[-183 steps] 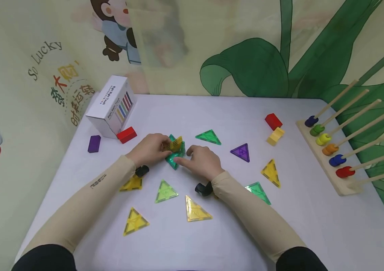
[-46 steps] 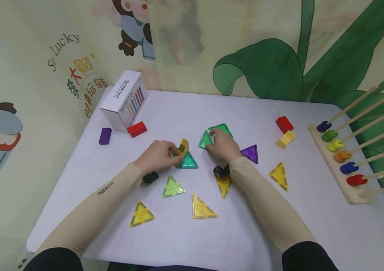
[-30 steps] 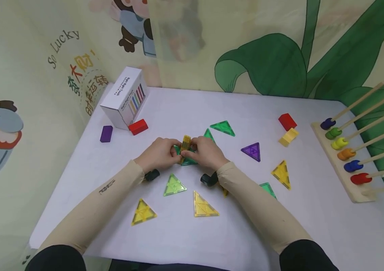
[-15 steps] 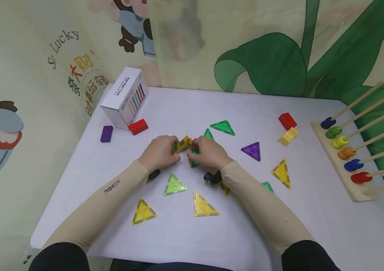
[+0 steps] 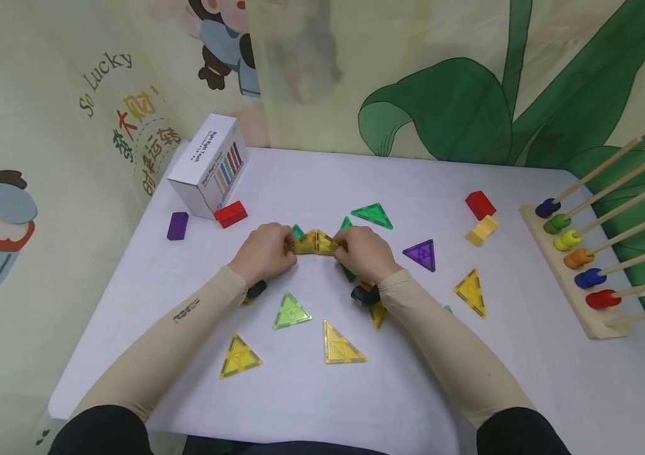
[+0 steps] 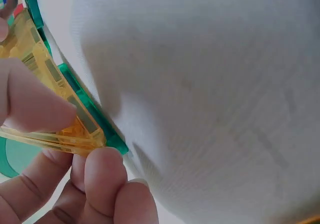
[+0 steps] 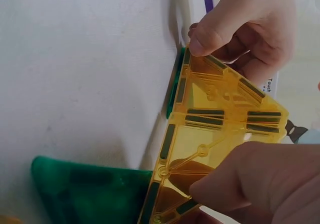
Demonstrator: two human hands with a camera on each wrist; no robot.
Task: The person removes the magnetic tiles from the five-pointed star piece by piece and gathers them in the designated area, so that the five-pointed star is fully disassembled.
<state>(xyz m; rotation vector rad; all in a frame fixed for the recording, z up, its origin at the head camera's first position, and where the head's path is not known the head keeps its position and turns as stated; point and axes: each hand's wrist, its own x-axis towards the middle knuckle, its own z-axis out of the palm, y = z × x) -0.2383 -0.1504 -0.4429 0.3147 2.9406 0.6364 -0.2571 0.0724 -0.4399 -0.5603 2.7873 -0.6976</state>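
Note:
Translucent yellow triangular magnetic tiles stand tilted between the two hands, meeting edge to edge. My left hand (image 5: pixel 265 254) pinches the left yellow tile (image 5: pixel 304 243) at its outer end, thumb on one face and fingers behind, as the left wrist view shows. The right yellow tile (image 7: pixel 187 144) is pinched by my right hand (image 5: pixel 366 254). Along the lower edge of the left tile runs a green tile (image 6: pixel 90 104). Another green tile (image 7: pixel 90 189) touches the right yellow tile's lower edge. Fingers hide parts of these tiles.
Loose tiles lie around: light green (image 5: pixel 291 311), yellow (image 5: pixel 342 344), another yellow (image 5: pixel 239 356), purple (image 5: pixel 421 254) and green (image 5: pixel 373 215). A white box (image 5: pixel 208 165) stands back left beside a red block (image 5: pixel 231 215). A wooden peg rack (image 5: pixel 569 272) stands at right.
Over the last second, the hands have drawn slightly apart. The yellow tiles have swung from a narrow upright stance into a wider side-by-side pair facing me.

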